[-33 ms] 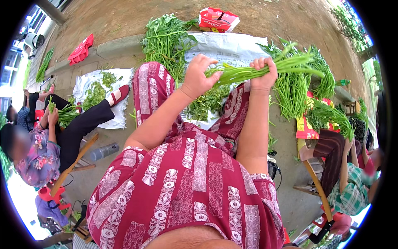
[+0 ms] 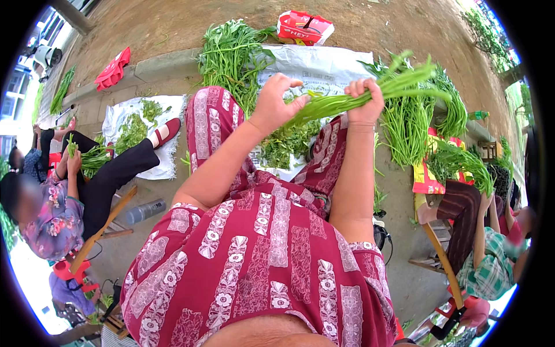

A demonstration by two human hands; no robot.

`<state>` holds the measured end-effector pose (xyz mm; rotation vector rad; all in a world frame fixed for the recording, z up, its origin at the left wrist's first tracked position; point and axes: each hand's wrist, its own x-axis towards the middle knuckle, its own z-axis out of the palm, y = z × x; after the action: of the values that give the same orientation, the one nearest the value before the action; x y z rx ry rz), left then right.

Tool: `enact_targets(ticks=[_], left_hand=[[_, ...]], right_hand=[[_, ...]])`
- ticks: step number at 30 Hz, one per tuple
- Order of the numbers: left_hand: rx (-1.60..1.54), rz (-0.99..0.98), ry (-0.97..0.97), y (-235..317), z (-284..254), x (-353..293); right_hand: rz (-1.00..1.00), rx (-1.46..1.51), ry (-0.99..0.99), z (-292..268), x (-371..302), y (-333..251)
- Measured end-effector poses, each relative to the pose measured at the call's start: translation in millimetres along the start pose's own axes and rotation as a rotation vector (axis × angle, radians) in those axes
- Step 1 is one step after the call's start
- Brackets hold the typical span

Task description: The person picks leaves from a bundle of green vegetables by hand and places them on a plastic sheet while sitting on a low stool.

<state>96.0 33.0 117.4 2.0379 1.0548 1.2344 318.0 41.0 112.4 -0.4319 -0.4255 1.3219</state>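
Observation:
My right hand (image 2: 365, 103) is closed round a bunch of long green water spinach stems (image 2: 407, 87), held level above my knees. At the bunch's left end, my left hand (image 2: 276, 101) has its thumb and fingers apart, with its thumb close to the stem ends. Whether the thumb touches them I cannot tell. Below the hands, between my legs, a heap of loose green leaves (image 2: 283, 147) lies on a white sack (image 2: 315, 61). A pile of leafy greens (image 2: 228, 63) stands beyond my left knee, and another pile of long stems (image 2: 407, 127) lies to the right.
A red and white bag (image 2: 304, 28) rests past the sack. On the left, a seated person (image 2: 52, 208) handles greens beside a second white sheet (image 2: 165, 162); a grey bottle (image 2: 145, 211) lies near. Another person (image 2: 491, 260) sits at right with greens. A low kerb (image 2: 167, 66) crosses behind.
The bunch and my right hand have shifted slightly left, and the far stem tips sit a little differently. My left hand has barely moved.

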Motion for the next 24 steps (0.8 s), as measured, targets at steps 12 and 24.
enact_targets(ticks=[12,24], left_hand=[[-0.988,-0.457,-0.623,-25.4,-50.1,37.3],[-1.092,-0.497,-0.042,-34.6,-43.1,42.6]], right_hand=[[0.743,-0.078,-0.641,80.2,-5.5,75.1],[0.656,-1.112,-0.367,88.3,2.6,78.7]])
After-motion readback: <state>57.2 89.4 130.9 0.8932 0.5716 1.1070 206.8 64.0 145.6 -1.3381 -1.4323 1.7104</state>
